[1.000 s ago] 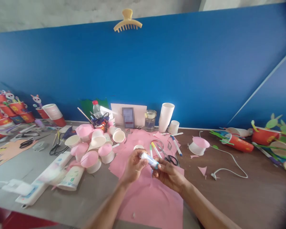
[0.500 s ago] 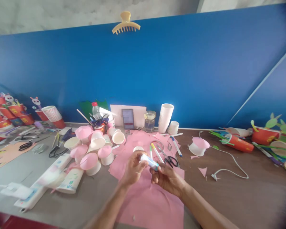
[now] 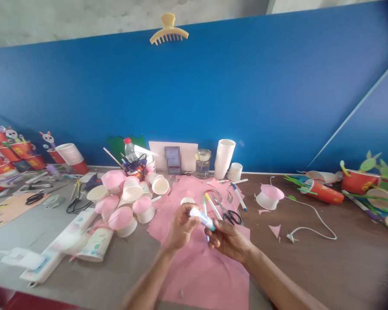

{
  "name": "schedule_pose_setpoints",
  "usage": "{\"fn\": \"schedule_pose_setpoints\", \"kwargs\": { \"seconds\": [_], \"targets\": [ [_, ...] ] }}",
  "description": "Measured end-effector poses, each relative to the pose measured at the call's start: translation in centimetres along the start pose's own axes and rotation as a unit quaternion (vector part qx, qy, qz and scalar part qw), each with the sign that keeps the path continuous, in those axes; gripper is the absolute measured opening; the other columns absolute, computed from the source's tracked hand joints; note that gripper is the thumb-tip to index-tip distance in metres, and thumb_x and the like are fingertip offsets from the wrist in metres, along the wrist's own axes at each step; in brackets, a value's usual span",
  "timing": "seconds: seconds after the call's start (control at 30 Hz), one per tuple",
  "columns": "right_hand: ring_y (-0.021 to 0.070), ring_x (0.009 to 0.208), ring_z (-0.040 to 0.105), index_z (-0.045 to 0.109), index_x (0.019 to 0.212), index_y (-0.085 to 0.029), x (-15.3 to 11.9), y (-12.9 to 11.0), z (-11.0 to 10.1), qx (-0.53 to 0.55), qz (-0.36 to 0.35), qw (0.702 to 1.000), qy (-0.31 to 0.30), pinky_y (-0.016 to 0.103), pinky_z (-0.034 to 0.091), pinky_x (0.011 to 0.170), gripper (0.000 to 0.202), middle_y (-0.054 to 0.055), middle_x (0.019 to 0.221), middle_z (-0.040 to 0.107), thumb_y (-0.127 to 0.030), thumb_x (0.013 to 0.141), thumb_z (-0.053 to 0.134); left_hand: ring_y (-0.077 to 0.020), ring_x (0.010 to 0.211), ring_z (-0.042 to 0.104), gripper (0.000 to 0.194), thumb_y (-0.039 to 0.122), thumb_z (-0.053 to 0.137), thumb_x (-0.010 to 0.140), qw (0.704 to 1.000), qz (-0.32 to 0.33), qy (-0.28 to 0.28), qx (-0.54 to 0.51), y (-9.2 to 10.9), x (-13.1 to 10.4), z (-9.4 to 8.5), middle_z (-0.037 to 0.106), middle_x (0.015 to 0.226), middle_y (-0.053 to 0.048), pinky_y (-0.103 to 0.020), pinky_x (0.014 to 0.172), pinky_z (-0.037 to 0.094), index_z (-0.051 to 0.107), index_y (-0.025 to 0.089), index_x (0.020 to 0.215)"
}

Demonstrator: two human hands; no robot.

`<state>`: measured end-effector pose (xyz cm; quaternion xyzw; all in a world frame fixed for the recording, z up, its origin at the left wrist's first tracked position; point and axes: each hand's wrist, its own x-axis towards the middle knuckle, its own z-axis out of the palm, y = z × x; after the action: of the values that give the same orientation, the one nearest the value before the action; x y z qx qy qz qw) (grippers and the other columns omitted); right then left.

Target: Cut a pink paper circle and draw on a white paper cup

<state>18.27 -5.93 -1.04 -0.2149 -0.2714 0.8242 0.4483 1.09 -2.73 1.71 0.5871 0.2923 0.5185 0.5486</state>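
Note:
A small white and blue tube with a teal end, looking like a glue stick (image 3: pixel 201 218), is held between both hands above the pink paper (image 3: pixel 207 280). My left hand (image 3: pixel 181 227) pinches its white end with thumb and fingers. At the teal end, my right hand (image 3: pixel 230 242) has its thumb and curled fingers closed round it. Just beyond the hands lie a white marker with a yellow end (image 3: pixel 214 206), a thinner green-ended marker (image 3: pixel 204 206) and black-handled scissors (image 3: pixel 232 216). A white paper cup (image 3: pixel 188 200) is partly hidden behind my left hand.
Pink-topped paper cups (image 3: pixel 120 218) cluster at the left, beside a white power strip (image 3: pixel 60 245). A tall cup stack (image 3: pixel 224 159) and a glass jar (image 3: pixel 203 163) stand at the back. Another pink-topped cup (image 3: pixel 269 196) and a white cable (image 3: pixel 313 232) are at the right.
My right fingers have shifted slightly to the right at the teal end, and part of a blue-ended marker shows beneath the tube. My left hand keeps its hold; the view has tilted slightly.

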Motion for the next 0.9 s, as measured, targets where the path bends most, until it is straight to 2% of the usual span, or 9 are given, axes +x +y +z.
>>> {"fn": "schedule_pose_setpoints", "kwargs": {
  "seconds": [0.13,0.23,0.37,0.43,0.6,0.67,0.77,0.83,0.9],
  "targets": [
    [0.0025,0.025,0.032,0.06,0.067,-0.013,0.2,0.5,-0.7,0.008,0.132,0.991,-0.017,0.021,0.038,0.035,0.051,-0.004,0.049,0.056,-0.06,0.084,0.05,-0.0128,0.071,0.053,0.028,0.037,0.068,0.076,1.0,-0.007,-0.017,0.007,0.0,-0.2,0.2,0.058,0.086,-0.005,-0.025,0.061,0.044,0.058,0.016,0.091],
    [0.0066,0.035,0.05,0.061,0.073,-0.015,0.2,0.2,-0.1,0.019,0.075,0.997,-0.002,0.023,0.045,0.045,0.048,-0.001,0.06,0.061,-0.061,0.082,0.053,-0.0132,0.07,0.055,0.025,0.035,0.069,0.076,1.0,-0.013,-0.019,0.001,0.1,-0.2,0.3,0.058,0.083,-0.003,-0.026,0.064,0.045,0.058,0.017,0.09],
    [0.0092,0.059,0.063,0.062,0.085,-0.017,0.0,0.0,0.5,-0.003,-0.035,0.999,0.001,0.026,0.05,0.066,0.026,0.0,0.078,0.065,-0.035,0.072,0.075,-0.0105,0.062,0.053,0.028,0.037,0.069,0.075,1.0,-0.017,-0.008,-0.018,0.1,0.0,0.2,0.056,0.079,-0.001,-0.024,0.059,0.044,0.057,0.017,0.09],
    [0.0054,0.047,0.055,0.062,0.08,-0.016,0.1,0.2,0.1,-0.005,-0.009,1.0,0.001,0.024,0.049,0.058,0.024,-0.001,0.073,0.064,-0.037,0.075,0.073,-0.0101,0.064,0.052,0.028,0.037,0.07,0.074,1.0,-0.013,-0.001,-0.01,0.1,0.0,0.2,0.056,0.083,-0.002,-0.023,0.059,0.043,0.058,0.017,0.089],
    [0.003,0.025,0.032,0.062,0.064,-0.014,0.3,0.7,-0.7,0.017,0.13,0.991,-0.028,0.021,0.037,0.035,0.06,-0.003,0.049,0.055,-0.065,0.086,0.041,-0.0111,0.068,0.052,0.028,0.036,0.07,0.075,1.0,-0.022,-0.01,-0.007,0.1,-0.2,0.3,0.057,0.085,-0.004,-0.024,0.06,0.043,0.059,0.016,0.091],
    [0.0054,0.033,0.045,0.063,0.068,-0.013,0.2,0.5,-0.3,0.027,0.095,0.995,-0.025,0.023,0.044,0.043,0.057,0.0,0.057,0.061,-0.064,0.085,0.045,-0.0109,0.066,0.052,0.027,0.036,0.069,0.075,1.0,-0.022,-0.009,-0.012,0.2,-0.2,0.3,0.057,0.081,-0.003,-0.023,0.059,0.042,0.059,0.016,0.091],
    [0.0102,0.057,0.062,0.065,0.082,-0.015,0.0,0.2,0.3,0.02,-0.001,1.0,-0.017,0.027,0.051,0.064,0.029,0.002,0.076,0.066,-0.043,0.077,0.07,-0.0116,0.069,0.053,0.026,0.036,0.07,0.075,1.0,-0.009,0.003,-0.019,0.2,-0.1,0.1,0.058,0.083,-0.003,-0.024,0.062,0.043,0.058,0.017,0.088],
    [0.0076,0.051,0.059,0.065,0.08,-0.014,0.0,0.4,0.2,0.022,-0.012,1.0,-0.009,0.025,0.05,0.061,0.025,0.0,0.073,0.066,-0.037,0.075,0.074,-0.0118,0.072,0.053,0.026,0.035,0.071,0.074,1.0,-0.005,0.006,-0.016,0.0,-0.1,0.0,0.058,0.087,-0.003,-0.024,0.064,0.043,0.058,0.017,0.089],
    [0.0044,0.035,0.047,0.065,0.071,-0.013,0.2,0.8,-0.2,0.025,0.045,0.999,-0.012,0.023,0.046,0.047,0.039,-0.002,0.059,0.062,-0.051,0.079,0.064,-0.0112,0.071,0.052,0.026,0.034,0.07,0.075,1.0,-0.011,0.003,-0.014,-0.1,-0.1,-0.1,0.057,0.088,-0.003,-0.024,0.064,0.043,0.059,0.017,0.09]
  ]
}}
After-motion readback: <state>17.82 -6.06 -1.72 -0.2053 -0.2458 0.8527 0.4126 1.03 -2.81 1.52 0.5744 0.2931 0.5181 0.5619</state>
